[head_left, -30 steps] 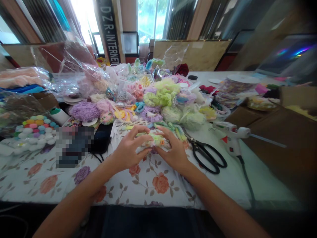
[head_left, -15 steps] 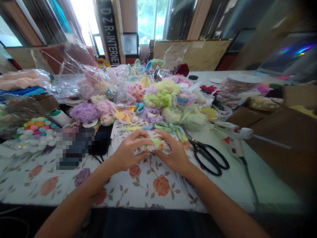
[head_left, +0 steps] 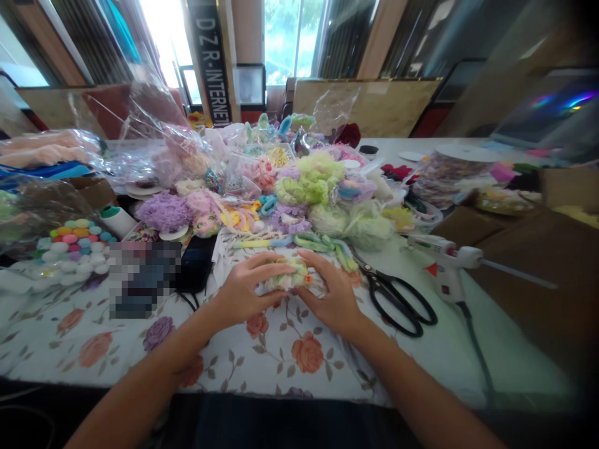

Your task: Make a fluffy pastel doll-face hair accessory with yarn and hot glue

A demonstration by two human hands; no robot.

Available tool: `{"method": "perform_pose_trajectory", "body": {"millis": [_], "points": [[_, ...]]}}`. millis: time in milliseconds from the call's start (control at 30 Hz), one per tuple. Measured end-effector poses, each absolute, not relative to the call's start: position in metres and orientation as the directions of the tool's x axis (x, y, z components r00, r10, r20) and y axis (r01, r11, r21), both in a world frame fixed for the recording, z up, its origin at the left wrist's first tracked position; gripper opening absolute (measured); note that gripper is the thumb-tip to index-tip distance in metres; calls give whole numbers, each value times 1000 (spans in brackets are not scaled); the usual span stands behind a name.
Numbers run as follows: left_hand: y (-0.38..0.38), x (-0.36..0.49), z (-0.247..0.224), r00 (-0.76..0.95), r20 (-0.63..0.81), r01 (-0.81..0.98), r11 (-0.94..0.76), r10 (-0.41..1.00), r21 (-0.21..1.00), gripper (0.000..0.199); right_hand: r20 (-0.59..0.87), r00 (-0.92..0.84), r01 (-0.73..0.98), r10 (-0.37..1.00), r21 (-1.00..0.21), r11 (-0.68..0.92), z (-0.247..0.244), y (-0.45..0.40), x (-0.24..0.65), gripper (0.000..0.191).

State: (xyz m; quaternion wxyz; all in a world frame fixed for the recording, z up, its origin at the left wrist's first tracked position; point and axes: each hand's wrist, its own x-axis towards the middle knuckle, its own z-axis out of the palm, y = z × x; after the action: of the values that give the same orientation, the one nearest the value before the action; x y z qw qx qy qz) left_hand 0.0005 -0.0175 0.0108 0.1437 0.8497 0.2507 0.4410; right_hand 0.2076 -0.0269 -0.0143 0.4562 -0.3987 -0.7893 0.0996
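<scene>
A small pale green and yellow fluffy piece with an orange bit at its right end is held between my two hands, over the flowered cloth. My left hand grips its left side, fingers over the top and thumb below. On the right side, my right hand has its fingertips and thumb around the end of the piece. Just beyond lie green, yellow and blue fuzzy stems. Black-handled scissors rest to the right of my right hand.
A white glue gun with its cord lies right of the scissors, beside a cardboard box. A black phone and bagged pompoms are at left. Yarn, lace and plastic bags are heaped along the back.
The view has shifted slightly, so the table items appear a little further right and lower. Both hands keep hold of the fluffy piece, whose orange bit shows more clearly.
</scene>
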Motion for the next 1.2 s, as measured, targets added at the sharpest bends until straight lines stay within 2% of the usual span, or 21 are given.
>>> {"method": "perform_pose_trajectory", "body": {"millis": [200,400,467,733,1067,1133,1200], "points": [[-16,0,2,465,741,378,-865,484,329,31,678,-306,571,668,-430,699,-9,-30,207,56],[-16,-4,-3,396,802,460,-852,448,249,29,830,-375,625,413,-102,774,0,-42,202,43],[-16,-4,-2,382,804,467,-846,456,258,28,833,-396,638,386,-52,768,-3,-44,198,44],[-17,-3,0,397,811,446,-863,429,239,33,779,-434,660,453,-68,748,-7,-43,191,51],[-16,-5,-4,405,794,444,-856,454,263,36,795,-494,648,353,66,759,-6,-48,201,48],[-16,-6,-3,399,798,464,-850,452,250,36,842,-415,684,345,38,729,-2,-55,213,49],[-16,-9,-2,369,804,502,-828,467,250,36,896,-199,774,396,-104,624,-1,-62,236,44]]}}
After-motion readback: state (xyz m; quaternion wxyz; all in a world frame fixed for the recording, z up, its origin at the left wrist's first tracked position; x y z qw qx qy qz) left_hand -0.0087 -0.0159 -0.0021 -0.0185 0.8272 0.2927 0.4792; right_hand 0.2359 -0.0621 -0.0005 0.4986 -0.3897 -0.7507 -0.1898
